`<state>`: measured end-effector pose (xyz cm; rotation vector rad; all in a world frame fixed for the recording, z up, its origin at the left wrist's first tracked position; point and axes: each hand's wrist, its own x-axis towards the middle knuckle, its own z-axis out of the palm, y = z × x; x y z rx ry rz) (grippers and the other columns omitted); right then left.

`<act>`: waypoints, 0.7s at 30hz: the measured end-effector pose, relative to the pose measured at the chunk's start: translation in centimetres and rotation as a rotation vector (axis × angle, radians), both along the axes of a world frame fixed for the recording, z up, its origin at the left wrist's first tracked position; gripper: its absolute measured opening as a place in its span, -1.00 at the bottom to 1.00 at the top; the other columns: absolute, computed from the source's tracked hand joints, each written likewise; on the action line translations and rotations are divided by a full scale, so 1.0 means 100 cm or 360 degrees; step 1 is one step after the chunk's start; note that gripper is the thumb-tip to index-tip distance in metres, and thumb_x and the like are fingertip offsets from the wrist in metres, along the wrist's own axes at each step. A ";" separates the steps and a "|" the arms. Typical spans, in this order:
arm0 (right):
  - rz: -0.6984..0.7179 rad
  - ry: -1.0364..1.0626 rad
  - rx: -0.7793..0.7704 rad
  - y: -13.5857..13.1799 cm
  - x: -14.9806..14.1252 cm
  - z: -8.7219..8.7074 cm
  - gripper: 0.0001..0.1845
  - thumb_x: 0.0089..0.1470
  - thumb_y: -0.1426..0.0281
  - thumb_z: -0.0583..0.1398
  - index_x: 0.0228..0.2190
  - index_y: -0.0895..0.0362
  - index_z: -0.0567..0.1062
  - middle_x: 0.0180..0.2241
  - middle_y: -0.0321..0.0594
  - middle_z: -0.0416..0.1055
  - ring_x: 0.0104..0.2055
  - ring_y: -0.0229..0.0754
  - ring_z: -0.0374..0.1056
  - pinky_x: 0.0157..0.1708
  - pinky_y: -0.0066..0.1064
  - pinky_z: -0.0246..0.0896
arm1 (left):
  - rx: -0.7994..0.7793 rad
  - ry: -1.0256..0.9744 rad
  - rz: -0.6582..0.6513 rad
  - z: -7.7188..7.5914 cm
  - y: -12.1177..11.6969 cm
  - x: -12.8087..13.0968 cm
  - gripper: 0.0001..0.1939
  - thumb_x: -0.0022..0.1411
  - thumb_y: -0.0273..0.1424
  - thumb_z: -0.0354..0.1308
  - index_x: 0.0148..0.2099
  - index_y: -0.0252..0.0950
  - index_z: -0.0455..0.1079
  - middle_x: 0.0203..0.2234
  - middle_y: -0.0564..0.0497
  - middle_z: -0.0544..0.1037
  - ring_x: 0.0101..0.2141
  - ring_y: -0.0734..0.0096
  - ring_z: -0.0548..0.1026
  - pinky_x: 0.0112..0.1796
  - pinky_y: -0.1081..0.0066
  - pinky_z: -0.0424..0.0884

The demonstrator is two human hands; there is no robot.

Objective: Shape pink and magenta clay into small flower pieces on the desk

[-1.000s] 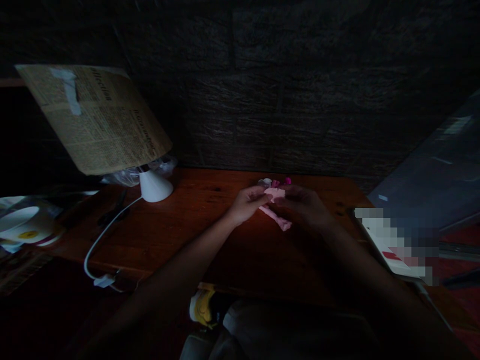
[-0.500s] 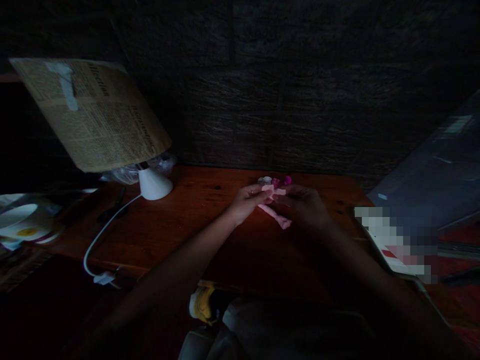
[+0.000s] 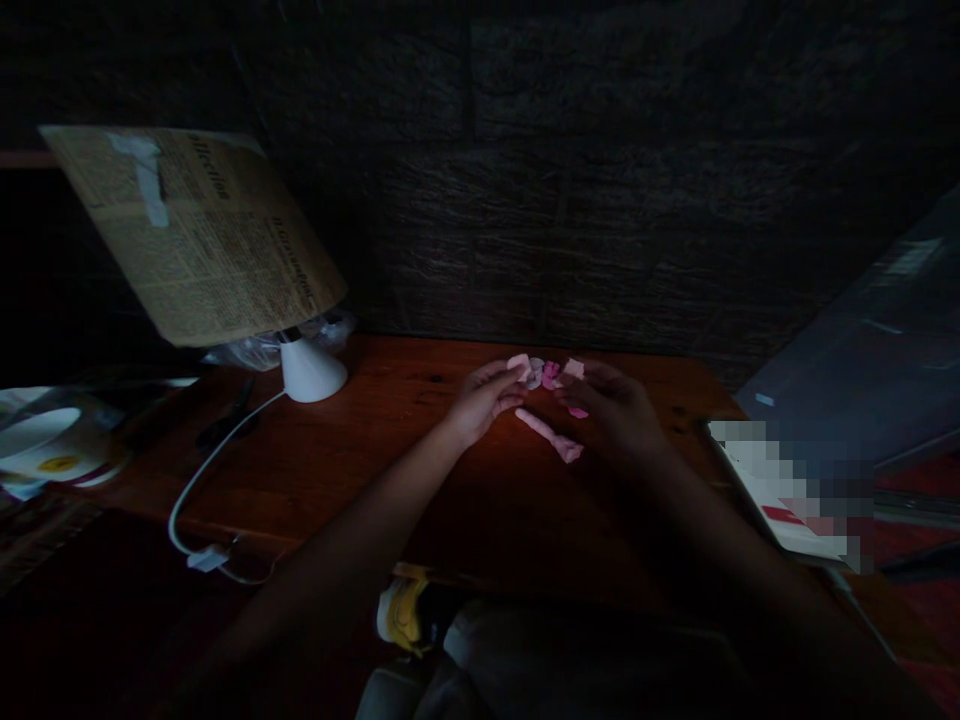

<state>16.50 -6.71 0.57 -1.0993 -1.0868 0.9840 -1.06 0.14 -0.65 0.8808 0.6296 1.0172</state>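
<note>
My left hand (image 3: 480, 402) pinches a pale pink piece (image 3: 518, 366) of what looks like modelling clay between thumb and fingers. Across a small gap, my right hand (image 3: 621, 405) grips another pale pink piece (image 3: 574, 369) at its fingertips. Between and behind the hands lie a whitish round thing (image 3: 535, 374) and a darker pink lump (image 3: 551, 375). A bright pink bit (image 3: 577, 412) shows under the right fingers. Just in front of the hands, a long pink strip (image 3: 544, 430) with a wider, crumpled end rests on the wooden table (image 3: 420, 430).
A lamp with a newsprint shade (image 3: 217, 240) and white base (image 3: 311, 370) stands at the left, its white cord (image 3: 196, 475) hanging over the table edge. Farther left is a white roll-like thing (image 3: 41, 440). A partly blurred white object (image 3: 787, 515) lies at the right. A dark wall (image 3: 480, 200) rises behind.
The pale pink piece that both hands held together is now in two parts, one in each hand. My hands have moved apart, uncovering the whitish and darker pink things behind.
</note>
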 end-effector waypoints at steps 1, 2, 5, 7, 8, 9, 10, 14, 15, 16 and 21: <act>0.0034 0.0015 -0.0015 0.000 -0.001 0.000 -0.62 -0.17 0.18 0.44 -0.28 0.07 0.60 -0.33 -0.23 0.61 -0.34 -0.17 0.49 -0.25 -0.29 0.38 | 0.0064 0.0023 -0.0066 -0.001 -0.002 0.000 -0.81 0.02 -0.42 0.39 -0.30 -0.38 0.50 -0.48 0.05 0.56 -0.50 0.61 0.49 -0.42 0.56 0.38; 0.0064 0.0038 -0.0024 0.000 -0.001 0.000 -0.64 -0.17 0.18 0.43 -0.29 0.07 0.60 -0.33 -0.23 0.61 -0.34 -0.17 0.49 -0.23 -0.29 0.39 | 0.0121 0.0041 -0.0116 -0.001 -0.003 0.001 -0.78 0.02 -0.39 0.39 -0.28 -0.37 0.51 -0.46 0.04 0.57 -0.49 0.60 0.49 -0.42 0.55 0.37; 0.0122 0.0191 -0.0036 0.002 -0.001 0.000 -0.70 -0.20 0.23 0.44 -0.36 0.05 0.61 -0.35 -0.23 0.61 -0.34 -0.17 0.50 -0.19 -0.28 0.43 | 0.0240 0.0090 -0.0181 -0.004 -0.004 0.003 -0.71 0.02 -0.29 0.39 -0.24 -0.36 0.53 -0.41 0.02 0.56 -0.47 0.60 0.47 -0.41 0.53 0.35; 0.0163 0.0325 -0.0064 0.003 0.001 0.000 -0.71 -0.21 0.26 0.45 -0.38 0.05 0.60 -0.36 -0.23 0.61 -0.32 -0.16 0.51 -0.16 -0.28 0.44 | 0.0302 0.0139 -0.0177 -0.006 -0.002 0.002 -0.66 0.00 -0.22 0.39 -0.24 -0.36 0.53 -0.42 0.02 0.54 -0.47 0.59 0.45 -0.41 0.52 0.32; 0.0184 0.0382 -0.0074 0.004 0.002 -0.001 -0.72 -0.21 0.27 0.44 -0.38 0.06 0.59 -0.35 -0.23 0.61 -0.31 -0.16 0.52 -0.15 -0.27 0.44 | 0.0341 0.0173 -0.0172 -0.006 -0.001 0.002 -0.64 0.00 -0.18 0.38 -0.25 -0.36 0.52 -0.45 0.04 0.53 -0.49 0.59 0.43 -0.42 0.52 0.31; 0.0202 0.0424 -0.0080 0.005 0.003 -0.001 -0.73 -0.18 0.27 0.43 -0.37 0.06 0.59 -0.34 -0.22 0.61 -0.30 -0.15 0.53 -0.14 -0.26 0.45 | 0.0392 0.0223 -0.0167 -0.007 0.000 0.000 -0.62 0.00 -0.13 0.37 -0.27 -0.36 0.51 -0.48 0.06 0.50 -0.51 0.60 0.40 -0.44 0.52 0.28; 0.0219 0.0447 -0.0091 0.005 0.004 -0.001 -0.75 -0.14 0.28 0.41 -0.36 0.06 0.58 -0.32 -0.22 0.62 -0.29 -0.15 0.53 -0.13 -0.25 0.45 | 0.0461 0.0292 -0.0161 -0.006 0.002 -0.001 -0.59 0.01 -0.09 0.34 -0.30 -0.36 0.50 -0.53 0.08 0.47 -0.54 0.61 0.36 -0.46 0.52 0.25; 0.0238 0.0496 -0.0128 0.006 0.008 -0.002 -0.85 0.00 0.28 0.34 -0.33 0.04 0.57 -0.27 -0.21 0.62 -0.24 -0.15 0.54 -0.11 -0.27 0.46 | 0.0859 0.0724 -0.0126 -0.005 0.004 -0.010 -0.50 0.15 0.03 0.16 -0.47 -0.36 0.41 -0.67 0.14 0.31 -0.60 0.60 0.23 -0.51 0.50 0.11; 0.0241 0.0514 -0.0134 0.005 0.008 -0.002 -0.85 0.01 0.29 0.35 -0.34 0.05 0.57 -0.26 -0.21 0.62 -0.21 -0.16 0.54 -0.10 -0.29 0.46 | 0.0981 0.0855 -0.0144 -0.005 0.004 -0.012 -0.48 0.19 0.03 0.12 -0.52 -0.35 0.38 -0.68 0.14 0.29 -0.59 0.59 0.22 -0.51 0.49 0.10; 0.0249 0.0533 -0.0141 0.005 0.009 -0.002 -0.85 0.00 0.30 0.36 -0.34 0.05 0.58 -0.26 -0.20 0.62 -0.20 -0.16 0.54 -0.10 -0.32 0.46 | 0.1114 0.0980 -0.0179 -0.006 0.005 -0.014 -0.48 0.22 0.00 0.09 -0.55 -0.34 0.36 -0.68 0.13 0.30 -0.59 0.58 0.23 -0.51 0.49 0.10; 0.0324 0.0584 -0.0206 0.004 0.007 -0.003 -0.81 -0.07 0.32 0.42 -0.34 0.06 0.61 -0.28 -0.19 0.63 -0.25 -0.19 0.55 -0.19 -0.40 0.48 | 0.1719 0.1332 -0.0209 -0.012 0.005 -0.017 -0.59 0.26 -0.20 0.13 -0.57 -0.34 0.37 -0.61 0.07 0.40 -0.51 0.54 0.33 -0.41 0.48 0.20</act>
